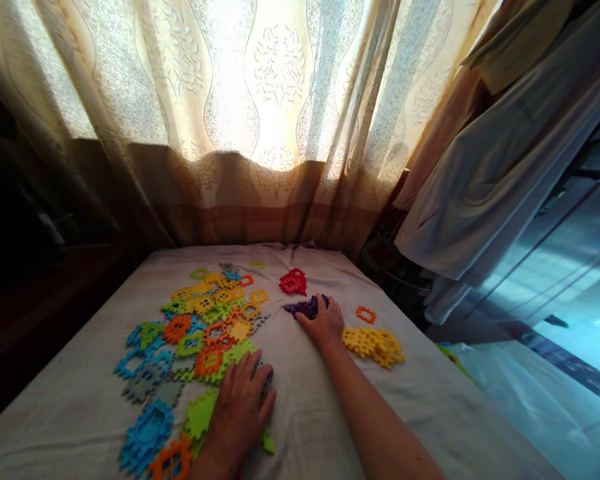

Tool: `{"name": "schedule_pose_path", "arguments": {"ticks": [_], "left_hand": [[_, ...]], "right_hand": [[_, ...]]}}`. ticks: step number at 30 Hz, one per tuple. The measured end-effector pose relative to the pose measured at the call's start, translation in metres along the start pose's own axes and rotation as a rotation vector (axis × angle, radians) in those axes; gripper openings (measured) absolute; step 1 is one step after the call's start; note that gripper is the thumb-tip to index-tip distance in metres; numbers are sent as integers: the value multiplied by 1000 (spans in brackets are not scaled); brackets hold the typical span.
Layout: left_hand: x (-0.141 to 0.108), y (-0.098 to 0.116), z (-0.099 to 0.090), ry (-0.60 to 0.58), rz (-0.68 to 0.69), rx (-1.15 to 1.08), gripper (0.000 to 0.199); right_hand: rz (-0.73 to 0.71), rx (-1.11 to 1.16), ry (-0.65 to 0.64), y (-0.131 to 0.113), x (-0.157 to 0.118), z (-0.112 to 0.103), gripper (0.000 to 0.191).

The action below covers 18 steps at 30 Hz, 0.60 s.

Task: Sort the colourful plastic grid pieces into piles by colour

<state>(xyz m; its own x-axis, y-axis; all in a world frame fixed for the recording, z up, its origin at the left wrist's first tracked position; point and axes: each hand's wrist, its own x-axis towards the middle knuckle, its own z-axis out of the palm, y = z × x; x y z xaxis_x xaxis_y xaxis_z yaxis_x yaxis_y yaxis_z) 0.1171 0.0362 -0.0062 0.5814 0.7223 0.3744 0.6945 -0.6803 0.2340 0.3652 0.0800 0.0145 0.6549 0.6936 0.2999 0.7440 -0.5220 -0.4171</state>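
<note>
My right hand (325, 323) reaches out to a small stack of purple interlocking building tiles (305, 307), thumb on the near side and fingers curled over the right end. My left hand (245, 403) lies palm down with fingers apart over the near right part of a loose pile of toothed plastic tiles. Around it are green tiles (200, 415), and a grey tile partly shows by its fingertips. Whatever lies beneath the palm is hidden. Just beyond the purple stack sits a group of red tiles (293, 281).
Yellow tiles (373, 345) lie stacked right of my right forearm, with an orange frame tile (365, 315) beyond them. Blue tiles (147, 437) and other colours spread across the left. A curtain (275, 193) hangs behind the cloth-covered surface (325, 260); clothes (480, 173) hang at right.
</note>
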Motion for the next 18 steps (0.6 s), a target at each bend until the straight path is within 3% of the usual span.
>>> {"name": "schedule_pose_path", "arguments": {"ticks": [7, 18], "left_hand": [[-1, 0, 2, 117, 70, 57, 29], [-1, -5, 2, 243, 169, 135, 30]], "right_hand": [[208, -60, -90, 3, 38, -6, 80], [316, -74, -110, 26, 97, 3, 78]]}}
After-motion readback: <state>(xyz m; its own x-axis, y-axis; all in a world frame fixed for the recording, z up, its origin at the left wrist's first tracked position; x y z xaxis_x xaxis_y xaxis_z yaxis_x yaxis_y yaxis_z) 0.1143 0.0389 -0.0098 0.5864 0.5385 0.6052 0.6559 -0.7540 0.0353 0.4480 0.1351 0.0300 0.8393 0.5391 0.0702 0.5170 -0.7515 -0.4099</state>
